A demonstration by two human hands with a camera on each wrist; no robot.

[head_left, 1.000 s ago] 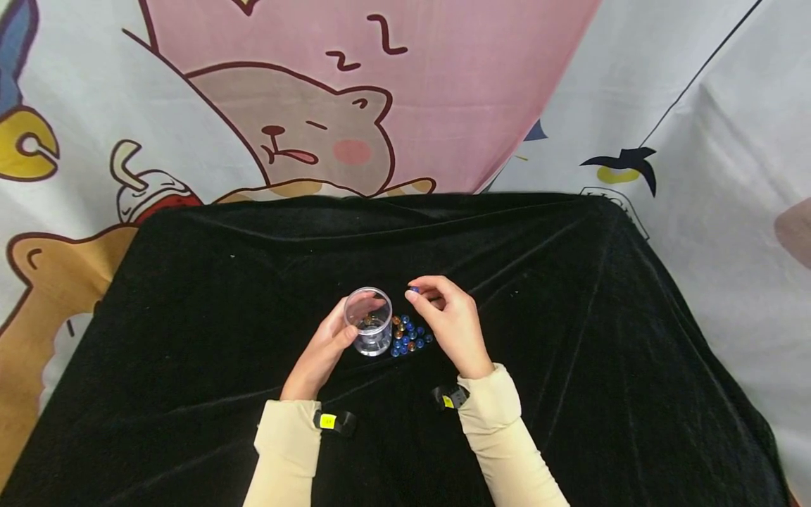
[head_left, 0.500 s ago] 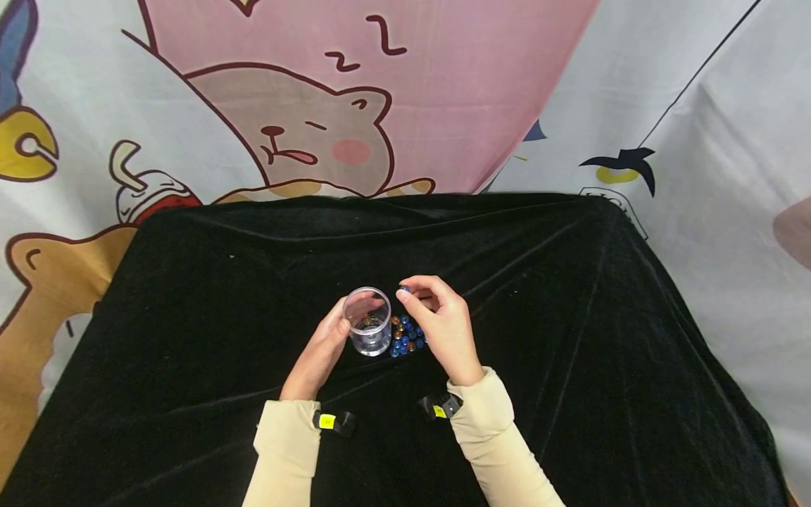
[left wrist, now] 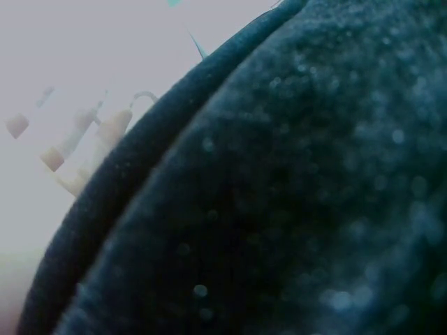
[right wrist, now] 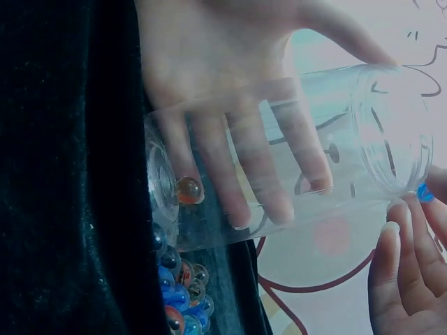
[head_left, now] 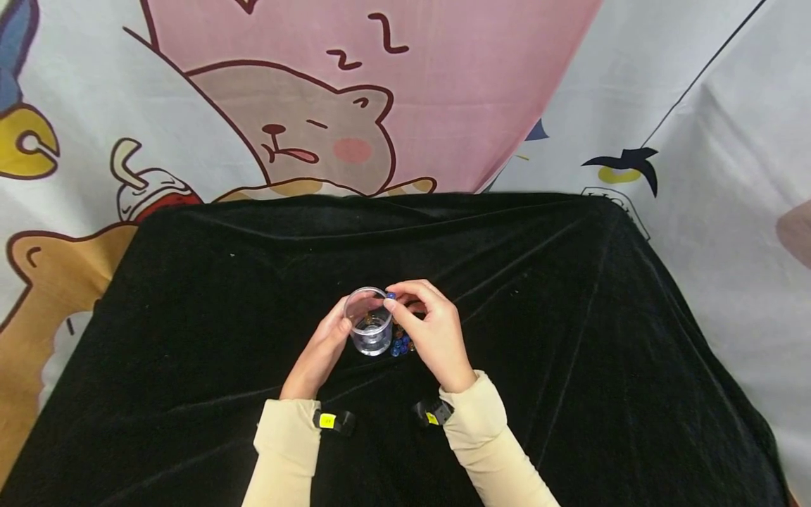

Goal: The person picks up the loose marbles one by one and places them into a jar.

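A clear plastic jar (head_left: pixel 372 342) stands upright on the black cloth, its mouth upward. My left hand (head_left: pixel 322 353) holds it from the left; in the right wrist view the fingers lie along the far wall and the thumb reaches the rim. At the bottom, an orange marble (right wrist: pixel 188 190) shows through the wall. Between thumb and fingertips, my right hand (head_left: pixel 434 336) pinches a blue marble (head_left: pixel 391 296) at the right side of the jar's rim. Beside the jar's base lies a pile of blue and orange marbles (right wrist: pixel 179 294), partly hidden by the right hand in the head view.
Black velvety cloth (head_left: pixel 253 296) covers the table, with soft folds. Behind it hangs a cartoon-printed backdrop (head_left: pixel 469 91). A dark strap with a yellow label sits at each wrist. Mostly blurred cloth (left wrist: pixel 279 181) fills the left wrist view.
My right hand has moved left with the blue marble, from right of the jar to its rim. The left hand's thumb has shifted slightly on the jar, which stays in place.
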